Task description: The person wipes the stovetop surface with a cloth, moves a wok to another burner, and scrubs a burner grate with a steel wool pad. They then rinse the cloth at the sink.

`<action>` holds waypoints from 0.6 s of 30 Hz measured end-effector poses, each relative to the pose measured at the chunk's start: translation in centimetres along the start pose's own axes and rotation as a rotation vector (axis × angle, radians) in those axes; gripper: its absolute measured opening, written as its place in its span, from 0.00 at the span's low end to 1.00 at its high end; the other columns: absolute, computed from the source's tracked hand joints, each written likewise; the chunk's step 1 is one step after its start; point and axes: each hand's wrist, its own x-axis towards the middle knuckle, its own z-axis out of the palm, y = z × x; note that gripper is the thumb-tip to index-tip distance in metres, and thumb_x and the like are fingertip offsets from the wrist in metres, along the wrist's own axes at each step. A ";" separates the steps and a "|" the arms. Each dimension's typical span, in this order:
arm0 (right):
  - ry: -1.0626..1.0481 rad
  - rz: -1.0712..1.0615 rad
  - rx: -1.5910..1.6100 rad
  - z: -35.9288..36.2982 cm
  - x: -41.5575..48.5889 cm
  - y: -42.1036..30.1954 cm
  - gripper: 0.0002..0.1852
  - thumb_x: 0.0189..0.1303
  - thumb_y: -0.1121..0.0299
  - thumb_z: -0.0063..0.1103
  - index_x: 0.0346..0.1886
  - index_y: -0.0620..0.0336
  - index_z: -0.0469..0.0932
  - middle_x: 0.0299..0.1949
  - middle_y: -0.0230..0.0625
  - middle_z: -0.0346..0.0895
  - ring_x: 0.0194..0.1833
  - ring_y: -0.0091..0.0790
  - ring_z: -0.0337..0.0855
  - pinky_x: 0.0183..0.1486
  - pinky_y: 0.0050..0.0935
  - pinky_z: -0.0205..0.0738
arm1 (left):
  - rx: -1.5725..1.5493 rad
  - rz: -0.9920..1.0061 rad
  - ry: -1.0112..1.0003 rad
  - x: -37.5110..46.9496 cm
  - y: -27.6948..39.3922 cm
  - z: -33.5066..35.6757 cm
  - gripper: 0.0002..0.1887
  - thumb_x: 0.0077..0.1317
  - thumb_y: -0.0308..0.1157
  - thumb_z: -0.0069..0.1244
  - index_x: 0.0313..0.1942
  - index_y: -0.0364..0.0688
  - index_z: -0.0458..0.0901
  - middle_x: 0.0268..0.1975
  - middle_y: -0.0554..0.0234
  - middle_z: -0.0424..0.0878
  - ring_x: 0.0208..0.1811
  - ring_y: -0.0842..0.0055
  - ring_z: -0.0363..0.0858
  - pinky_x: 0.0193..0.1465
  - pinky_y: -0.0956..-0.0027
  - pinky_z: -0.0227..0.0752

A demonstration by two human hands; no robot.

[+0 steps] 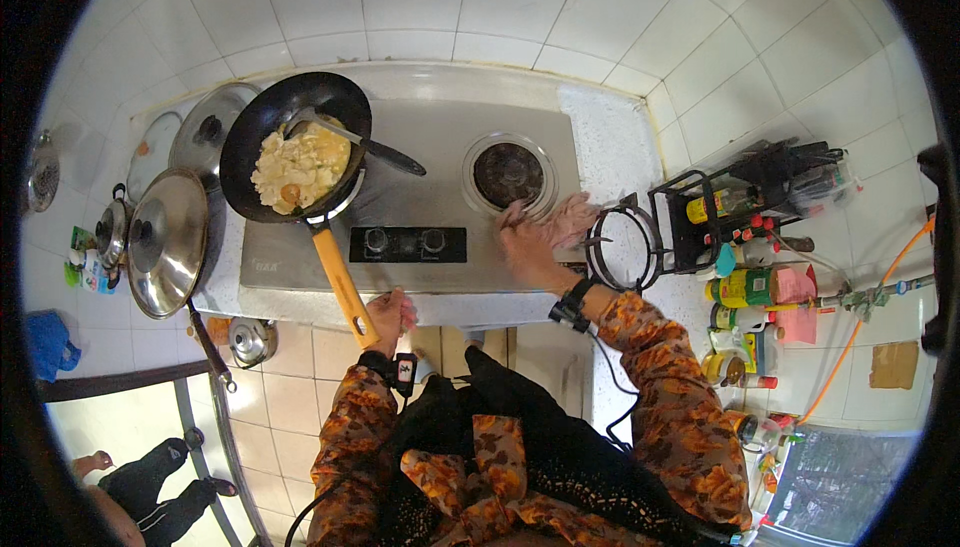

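Observation:
On the steel gas hob (420, 202), my right hand (529, 250) presses a pinkish cloth (566, 220) just below the right burner (508, 175). The burner's black pan support (624, 248) lies off to the right, on the counter. My left hand (388, 319) rests at the hob's front edge, right beside the wok's orange handle (341, 284); its fingers are curled, and whether they hold anything is unclear. The black wok (247, 149) sits over the left burner with pale yellow food (300, 168) inside. A spatula (382, 155) leans in it, its black handle over the rim.
Pot lids (169, 243) stand left of the wok. At right are a black rack (682, 224), several bottles and jars (742, 286), and an orange hose (862, 322). A kettle (253, 340) is below left. Another person's legs (161, 483) show at lower left.

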 end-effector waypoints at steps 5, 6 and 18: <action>-0.070 0.057 0.504 -0.5 -2.8 -6.5 0.14 0.57 0.71 0.51 0.48 0.55 0.75 0.42 0.48 0.73 0.48 0.55 0.71 0.54 0.59 0.58 | -0.048 0.038 -0.023 -0.6 0.5 0.2 0.19 0.69 0.45 0.46 0.26 0.38 0.77 0.17 0.63 0.79 0.11 0.79 0.75 0.08 0.78 0.55; -0.120 -0.011 0.523 -1.4 -2.7 -6.8 0.12 0.57 0.72 0.51 0.46 0.55 0.76 0.40 0.46 0.74 0.47 0.53 0.72 0.52 0.56 0.61 | -0.045 0.023 -0.020 -0.7 0.6 0.2 0.19 0.69 0.44 0.46 0.26 0.39 0.77 0.17 0.64 0.78 0.11 0.78 0.74 0.08 0.78 0.55; 0.108 0.382 0.675 -8.4 -3.5 3.4 0.17 0.59 0.67 0.53 0.51 0.60 0.74 0.50 0.52 0.75 0.51 0.50 0.76 0.51 0.41 0.72 | 0.090 0.197 -0.062 1.0 -3.6 1.8 0.03 0.66 0.25 0.47 0.33 0.38 0.76 0.29 0.62 0.77 0.25 0.78 0.75 0.18 0.76 0.64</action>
